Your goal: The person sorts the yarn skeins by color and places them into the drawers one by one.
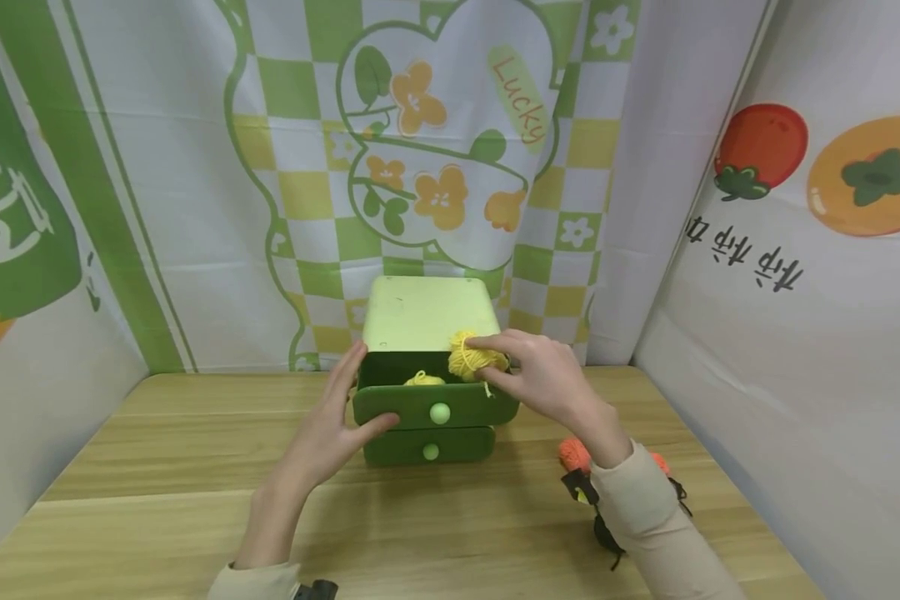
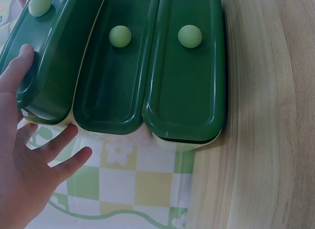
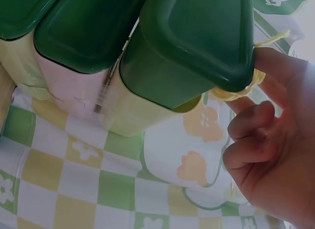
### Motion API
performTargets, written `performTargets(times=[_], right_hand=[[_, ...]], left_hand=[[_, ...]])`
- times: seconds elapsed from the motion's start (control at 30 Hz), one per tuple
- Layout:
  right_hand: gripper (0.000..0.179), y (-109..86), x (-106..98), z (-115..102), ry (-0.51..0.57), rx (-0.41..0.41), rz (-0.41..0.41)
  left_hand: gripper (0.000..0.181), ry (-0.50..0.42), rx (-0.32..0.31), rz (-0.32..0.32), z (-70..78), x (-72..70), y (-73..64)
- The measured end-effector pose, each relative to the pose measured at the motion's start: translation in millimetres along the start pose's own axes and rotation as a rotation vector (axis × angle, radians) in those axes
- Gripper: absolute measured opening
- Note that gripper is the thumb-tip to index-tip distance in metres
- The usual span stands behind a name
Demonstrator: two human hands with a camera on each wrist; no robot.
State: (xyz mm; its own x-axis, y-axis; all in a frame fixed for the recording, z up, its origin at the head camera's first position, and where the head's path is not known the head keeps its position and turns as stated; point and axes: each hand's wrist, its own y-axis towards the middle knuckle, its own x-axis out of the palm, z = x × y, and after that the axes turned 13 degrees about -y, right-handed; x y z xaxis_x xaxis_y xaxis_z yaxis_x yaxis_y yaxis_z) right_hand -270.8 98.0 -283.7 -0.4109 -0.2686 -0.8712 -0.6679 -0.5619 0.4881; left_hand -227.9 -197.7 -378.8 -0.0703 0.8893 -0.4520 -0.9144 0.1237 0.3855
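A small drawer cabinet (image 1: 431,312) with a pale green top stands at the back of the table. Its dark green top drawer (image 1: 468,406) is pulled out, and a ball of yellow yarn (image 1: 423,379) shows inside. At the drawer's right end, my right hand (image 1: 547,375) pinches another yellow yarn ball (image 1: 463,357) between thumb and fingers, over the opening. My left hand (image 1: 322,437) is at the left end, its thumb (image 2: 18,66) against the drawer front and its other fingers spread along the side. Two lower drawers (image 2: 184,86) are closed in the left wrist view.
Orange yarn (image 1: 573,455) and black yarn (image 1: 606,533) lie on the wooden table (image 1: 157,500) at the right, partly hidden under my right forearm. A patterned curtain (image 1: 285,192) hangs right behind the cabinet, and printed cloth walls stand on both sides.
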Motion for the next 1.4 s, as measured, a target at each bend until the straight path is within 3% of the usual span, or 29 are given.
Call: performTargets(times=[0.47,0.77,0.93,1.4], right_hand=[[0.041,-1.5,-2.0,5.1,0.081,0.017,-0.064],[0.031,-7.1,-1.3,4.3,0.105,0.071,-0.01],[0.026,-7.0,-1.4,4.4,0.104,0.06,0.023],[0.037,-3.1,-0.3,0.8,0.041,0.035,-0.114]], left_hand=[[0.103,0.0,0.008,0.003,-0.6,-0.5,-1.3],[0.103,-0.002,0.009,0.0,0.3,-1.1,-1.2],[0.103,-0.004,0.011,0.0,1.2,-1.4,-0.9],[0.102,0.008,0.007,-0.002,0.6,-0.1,-0.4]])
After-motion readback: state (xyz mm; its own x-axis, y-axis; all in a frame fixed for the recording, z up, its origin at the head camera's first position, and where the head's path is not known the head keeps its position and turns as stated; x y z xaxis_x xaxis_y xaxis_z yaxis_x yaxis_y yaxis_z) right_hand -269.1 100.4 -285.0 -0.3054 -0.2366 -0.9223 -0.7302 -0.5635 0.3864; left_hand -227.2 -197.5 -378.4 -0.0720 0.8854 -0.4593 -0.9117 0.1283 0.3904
